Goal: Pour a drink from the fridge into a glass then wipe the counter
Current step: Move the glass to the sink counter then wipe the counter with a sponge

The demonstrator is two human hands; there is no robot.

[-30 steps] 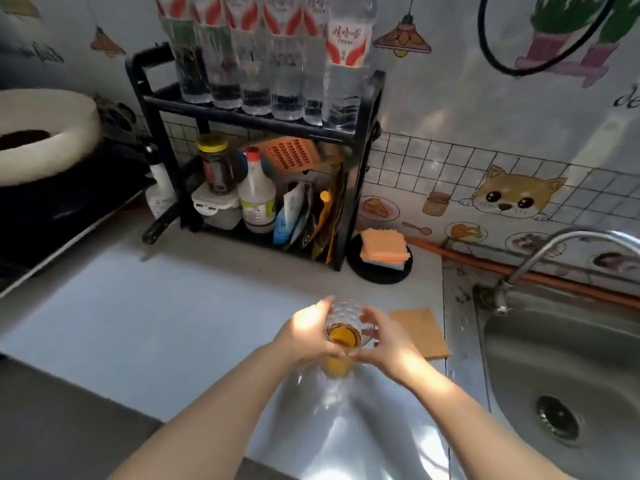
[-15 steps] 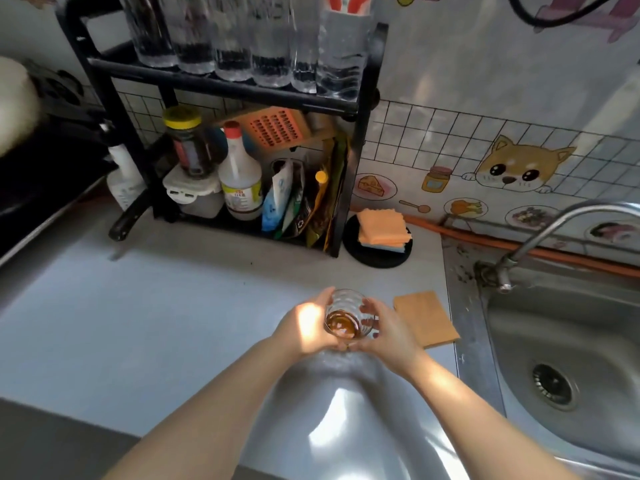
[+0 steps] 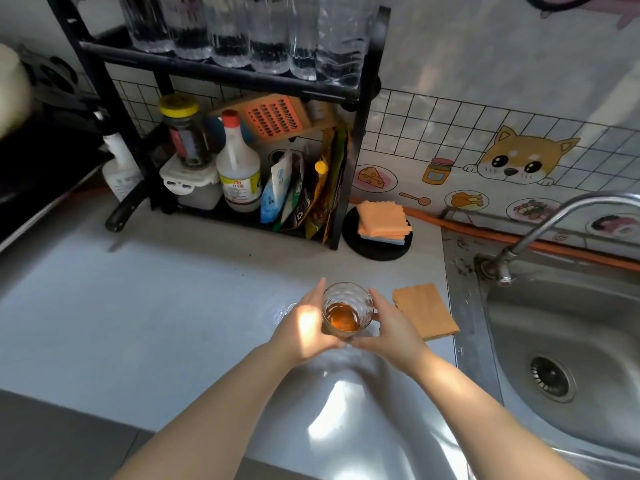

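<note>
Over the last second the glass [image 3: 346, 311] has gone forward and down toward the counter [image 3: 156, 306]. My left hand [image 3: 304, 327] and right hand [image 3: 391, 327] wrap it from either side, fingers curled round its wall. I can't tell if its base has landed. Releasing early or unevenly could tip it and spill the amber drink (the cloth [image 3: 424, 311] lies just beside it).

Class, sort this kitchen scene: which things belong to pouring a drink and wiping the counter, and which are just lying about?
Job in hand: glass of amber drink, held in left hand and right hand; brown cloth beside it; counter.

Lying about: rack, water bottles, jar, grater, tap, sink.
</note>
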